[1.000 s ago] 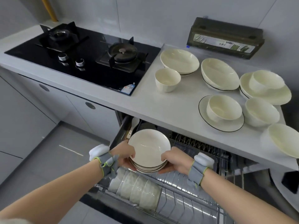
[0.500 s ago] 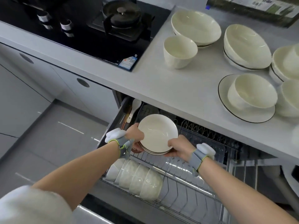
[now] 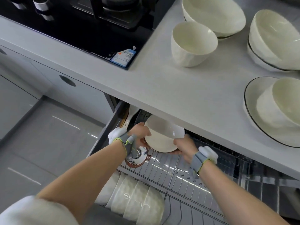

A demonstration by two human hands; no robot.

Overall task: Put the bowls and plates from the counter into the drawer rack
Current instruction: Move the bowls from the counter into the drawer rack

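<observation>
I hold a small stack of cream bowls (image 3: 162, 137) with both hands, tilted, at the back of the open drawer rack (image 3: 177, 172), partly under the counter edge. My left hand (image 3: 139, 133) grips its left rim and my right hand (image 3: 183, 146) its right rim. A row of white bowls (image 3: 133, 197) stands on edge at the rack's front left. A blue-patterned bowl (image 3: 138, 158) lies under my left wrist. On the counter (image 3: 162, 88) sit a deep bowl (image 3: 193, 43), wide bowls (image 3: 214, 15), stacked bowls (image 3: 274, 41) and a bowl on a black-rimmed plate (image 3: 259, 120).
A black gas hob (image 3: 84, 25) fills the counter's left part. A white spoon (image 3: 132, 114) and utensils lie in the drawer's left compartment. Grey cabinet doors (image 3: 65, 82) and a grey floor (image 3: 40, 143) are at the left.
Both hands have carried the bowl stack further back and down into the drawer, under the counter edge, and tilted it. My head has moved closer and lower.
</observation>
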